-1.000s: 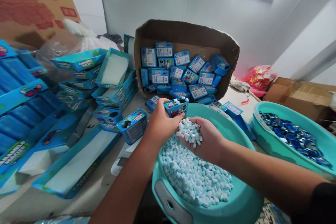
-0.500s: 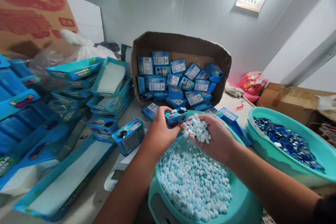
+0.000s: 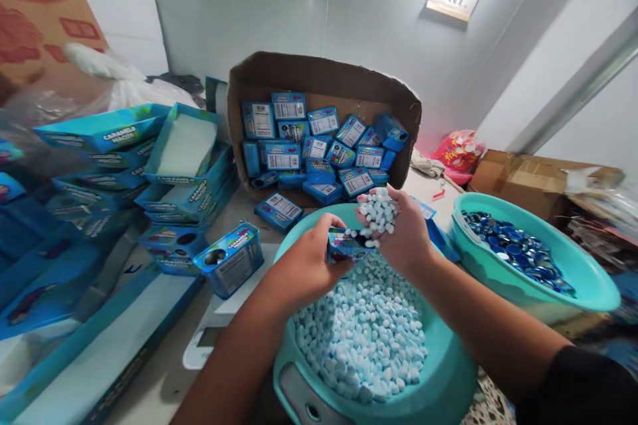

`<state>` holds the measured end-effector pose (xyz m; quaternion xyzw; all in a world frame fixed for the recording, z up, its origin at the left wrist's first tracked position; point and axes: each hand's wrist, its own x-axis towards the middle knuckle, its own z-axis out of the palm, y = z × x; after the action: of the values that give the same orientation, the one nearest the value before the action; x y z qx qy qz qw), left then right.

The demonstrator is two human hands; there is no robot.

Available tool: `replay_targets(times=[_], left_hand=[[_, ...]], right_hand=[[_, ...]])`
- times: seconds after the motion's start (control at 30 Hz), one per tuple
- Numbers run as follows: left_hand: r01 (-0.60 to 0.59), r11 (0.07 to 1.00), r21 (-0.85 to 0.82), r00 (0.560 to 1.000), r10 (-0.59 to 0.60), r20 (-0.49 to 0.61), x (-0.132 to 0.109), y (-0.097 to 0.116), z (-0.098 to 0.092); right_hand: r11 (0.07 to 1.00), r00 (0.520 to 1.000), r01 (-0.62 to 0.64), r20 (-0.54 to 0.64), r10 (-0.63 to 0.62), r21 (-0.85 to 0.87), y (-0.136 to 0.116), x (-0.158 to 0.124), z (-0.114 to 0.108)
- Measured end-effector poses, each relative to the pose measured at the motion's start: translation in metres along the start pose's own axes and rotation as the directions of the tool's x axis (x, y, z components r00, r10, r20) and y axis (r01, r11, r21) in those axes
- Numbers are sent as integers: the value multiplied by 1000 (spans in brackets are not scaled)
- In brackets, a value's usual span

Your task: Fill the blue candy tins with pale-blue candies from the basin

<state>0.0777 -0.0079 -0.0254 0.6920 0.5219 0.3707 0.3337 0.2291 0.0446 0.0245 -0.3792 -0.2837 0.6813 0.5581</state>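
Observation:
My left hand (image 3: pixel 306 262) grips a small blue candy tin (image 3: pixel 346 245) over a teal basin (image 3: pixel 438 378) full of pale blue candy pieces (image 3: pixel 361 329). Cupped just above and right of the tin, my right hand (image 3: pixel 401 232) holds a handful of the same candy pieces (image 3: pixel 379 211), tipped toward the tin's top. Some pieces lie on the tin.
A cardboard box (image 3: pixel 323 76) on its side holds several blue tins. One open tin (image 3: pixel 230 267) stands on a white scale. Blue display cartons (image 3: pixel 184 159) are stacked at left. A second teal basin (image 3: pixel 588 282) of dark blue round caps (image 3: pixel 518 249) sits at right, with a brown carton (image 3: pixel 528 176) behind.
My right hand has risen with its handful of candy pieces and tilted toward the tin. My left hand has lowered the tin slightly over the basin. The view has shifted right.

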Motion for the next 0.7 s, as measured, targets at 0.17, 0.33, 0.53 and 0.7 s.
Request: replay_targets(times=[0.17, 0.33, 0.53, 0.7], left_hand=[[-12, 1000, -17, 999, 13, 39, -2, 1, 0], [-45, 999, -19, 997, 46, 61, -3, 2, 1], [-69, 997, -39, 997, 70, 21, -4, 1, 1], [-87, 994, -61, 995, 89, 36, -3, 0, 2]], right_hand=[[997, 998, 67, 13, -67, -23, 4, 2, -1], [993, 994, 105, 5, -105, -51, 7, 2, -1], [989, 992, 128, 20, -127, -71, 8, 2, -4], [988, 986, 131, 111, -121, -86, 8, 0, -5]])
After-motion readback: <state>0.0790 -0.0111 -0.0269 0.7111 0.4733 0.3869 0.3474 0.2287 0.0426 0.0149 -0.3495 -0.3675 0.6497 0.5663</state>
